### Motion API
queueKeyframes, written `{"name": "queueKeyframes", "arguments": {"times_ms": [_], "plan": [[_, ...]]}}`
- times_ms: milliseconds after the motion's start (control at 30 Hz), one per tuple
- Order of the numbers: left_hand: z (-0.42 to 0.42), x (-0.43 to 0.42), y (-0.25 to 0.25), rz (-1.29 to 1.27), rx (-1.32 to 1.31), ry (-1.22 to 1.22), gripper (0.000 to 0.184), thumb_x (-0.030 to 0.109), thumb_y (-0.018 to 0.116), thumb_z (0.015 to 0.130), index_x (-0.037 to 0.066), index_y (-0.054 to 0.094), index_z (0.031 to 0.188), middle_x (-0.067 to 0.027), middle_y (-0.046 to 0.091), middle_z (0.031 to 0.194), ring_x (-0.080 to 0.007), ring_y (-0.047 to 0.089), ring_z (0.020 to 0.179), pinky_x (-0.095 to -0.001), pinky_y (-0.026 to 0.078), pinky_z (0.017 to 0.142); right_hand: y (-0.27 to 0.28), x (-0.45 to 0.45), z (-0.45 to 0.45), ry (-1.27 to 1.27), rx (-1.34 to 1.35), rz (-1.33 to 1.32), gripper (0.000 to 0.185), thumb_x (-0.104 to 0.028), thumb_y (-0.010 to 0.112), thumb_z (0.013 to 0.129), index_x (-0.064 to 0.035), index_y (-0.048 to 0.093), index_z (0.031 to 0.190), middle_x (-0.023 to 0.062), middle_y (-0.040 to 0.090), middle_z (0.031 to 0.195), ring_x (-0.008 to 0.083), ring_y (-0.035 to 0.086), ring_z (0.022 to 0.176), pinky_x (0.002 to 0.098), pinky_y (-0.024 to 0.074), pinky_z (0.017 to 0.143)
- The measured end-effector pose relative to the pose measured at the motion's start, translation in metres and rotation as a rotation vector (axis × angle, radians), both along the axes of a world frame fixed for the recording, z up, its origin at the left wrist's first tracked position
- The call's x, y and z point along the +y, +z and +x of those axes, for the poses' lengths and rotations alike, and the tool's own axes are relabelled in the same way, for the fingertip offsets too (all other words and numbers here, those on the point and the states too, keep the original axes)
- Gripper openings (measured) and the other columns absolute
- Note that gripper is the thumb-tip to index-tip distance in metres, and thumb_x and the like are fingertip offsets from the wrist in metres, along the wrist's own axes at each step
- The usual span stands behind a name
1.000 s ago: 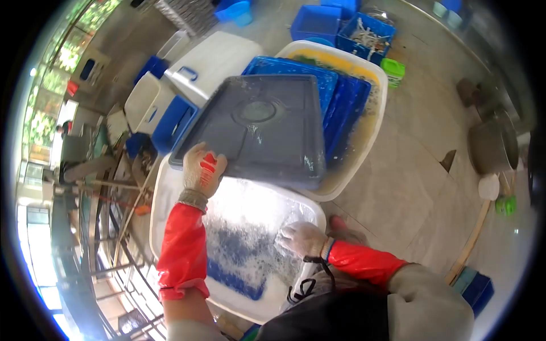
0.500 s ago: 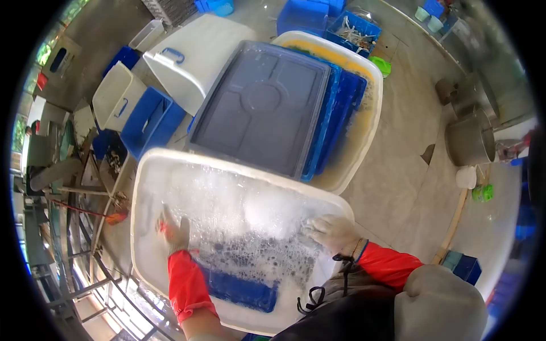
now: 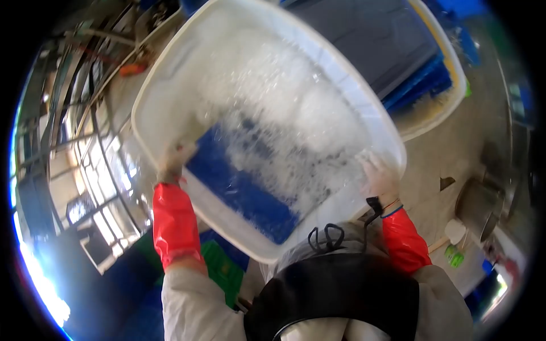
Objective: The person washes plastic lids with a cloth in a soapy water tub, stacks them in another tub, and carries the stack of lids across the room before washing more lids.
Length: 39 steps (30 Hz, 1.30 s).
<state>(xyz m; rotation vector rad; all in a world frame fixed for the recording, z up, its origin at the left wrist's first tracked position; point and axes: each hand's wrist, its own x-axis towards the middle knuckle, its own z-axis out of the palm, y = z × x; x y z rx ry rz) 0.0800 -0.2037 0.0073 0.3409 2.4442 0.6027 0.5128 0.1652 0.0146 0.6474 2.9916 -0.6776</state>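
Observation:
A big white tub of sudsy water is in front of me, with white foam over much of its surface. Inside it, on the near left, a flat blue plastic panel lies partly under suds. My left hand, below a red sleeve, is at the panel's upper left corner by the tub's wall. Its fingers are blurred, so their grip on the panel is unclear. On the right, my right hand reaches over the tub's near rim, fingers stretched toward the foam and holding nothing visible.
Beyond the tub at upper right, a second white tub holds a dark grey lid and blue plastic pieces. A metal pot stands on the floor at right. Green crate lies below my left arm; metal racks stand left.
The view has swung toward the tub's near side. My left hand has come to the blue panel's corner, and more of the panel shows. My right hand stays by the right side, fingers extended.

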Motion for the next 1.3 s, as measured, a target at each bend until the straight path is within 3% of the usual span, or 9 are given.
{"name": "queueKeyframes", "arguments": {"times_ms": [67,133,300,400,533,700,900,1067,1300], "plan": [[0.035,0.018,0.012,0.657,-0.286,0.48,0.05,0.029,0.075,0.091,-0.001,0.065,0.13,-0.0079,0.069,0.105,-0.0188,0.065,0.09,-0.0322,0.053,0.08,0.0,0.006,0.001,-0.024,-0.004,-0.017,0.051,-0.005,0.062,0.079,-0.0122,0.068,0.129,0.0118,0.065,0.134,0.0327,0.063,0.119,0.0418,0.0513,0.1],[0.065,0.033,-0.023,0.788,0.206,0.531,0.038,0.023,0.071,0.096,-0.002,0.066,0.125,-0.007,0.066,0.106,-0.014,0.061,0.089,-0.029,0.051,0.076,0.001,0.006,0.001,-0.006,0.009,-0.028,0.052,-0.006,0.063,0.078,-0.0119,0.067,0.13,0.0126,0.064,0.135,0.0318,0.062,0.123,0.0403,0.052,0.1],[0.229,0.05,0.012,0.213,0.209,0.545,0.043,0.019,0.071,0.088,-0.002,0.062,0.125,-0.0152,0.072,0.107,-0.0259,0.069,0.094,-0.039,0.055,0.085,-0.01,0.007,-0.015,-0.004,0.067,-0.418,0.05,-0.002,0.06,0.081,-0.0045,0.064,0.131,0.018,0.067,0.126,0.0369,0.066,0.113,0.0388,0.0539,0.097],[0.304,0.049,0.016,0.274,0.103,0.528,0.042,0.019,0.07,0.089,0.0,0.062,0.125,-0.0147,0.073,0.109,-0.026,0.07,0.099,-0.0384,0.054,0.088,0.025,-0.051,-0.068,0.196,0.263,-0.807,0.031,-0.026,0.058,0.1,-0.0075,0.069,0.122,0.0139,0.075,0.105,0.0236,0.072,0.093,0.036,0.0554,0.084],[0.344,0.038,0.007,0.414,0.11,0.597,0.046,0.026,0.072,0.089,0.001,0.064,0.126,-0.0173,0.072,0.106,-0.0291,0.069,0.102,-0.0398,0.052,0.091,0.028,-0.165,-0.115,0.409,0.647,-0.913,0.047,-0.009,0.07,0.08,-0.0127,0.066,0.126,0.0119,0.069,0.088,0.034,0.066,0.082,0.0408,0.0518,0.076],[0.347,0.001,0.105,0.786,-0.131,0.945,0.049,0.015,0.072,0.089,-0.005,0.058,0.132,-0.0126,0.069,0.116,-0.0219,0.067,0.101,-0.0358,0.054,0.09,-0.058,-0.182,-0.172,0.658,0.151,-0.307,0.037,-0.012,0.059,0.093,-0.0151,0.065,0.13,0.0123,0.071,0.113,0.0324,0.07,0.091,0.0455,0.0574,0.082],[0.326,-0.018,0.114,0.967,-0.046,1.016,0.047,0.014,0.069,0.093,-0.007,0.057,0.134,-0.011,0.068,0.116,-0.017,0.064,0.098,-0.0302,0.053,0.086,-0.153,-0.12,-0.104,0.43,-0.443,-0.178,0.042,-0.011,0.046,0.1,-0.0105,0.056,0.141,0.0174,0.067,0.129,0.0365,0.071,0.096,0.0433,0.057,0.085],[0.308,-0.003,0.081,0.973,0.011,0.953,0.031,0.011,0.062,0.096,-0.003,0.065,0.124,-0.0029,0.067,0.104,-0.0102,0.058,0.089,-0.0253,0.049,0.081,0.023,-0.207,-0.088,0.704,-0.002,-0.892,0.049,-0.016,0.06,0.092,-0.004,0.051,0.138,0.0241,0.072,0.093,0.045,0.07,0.087,0.0495,0.0552,0.082],[0.362,-0.045,0.14,0.922,0.021,1.009,0.05,0.014,0.07,0.089,-0.003,0.058,0.135,-0.0043,0.067,0.111,-0.011,0.061,0.094,-0.0261,0.051,0.085,0.073,-0.309,-0.254,1.007,0.258,-0.657,0.025,-0.015,0.065,0.087,-0.0077,0.067,0.111,0.0193,0.072,0.087,0.0395,0.07,0.088,0.0478,0.0544,0.078]]}}
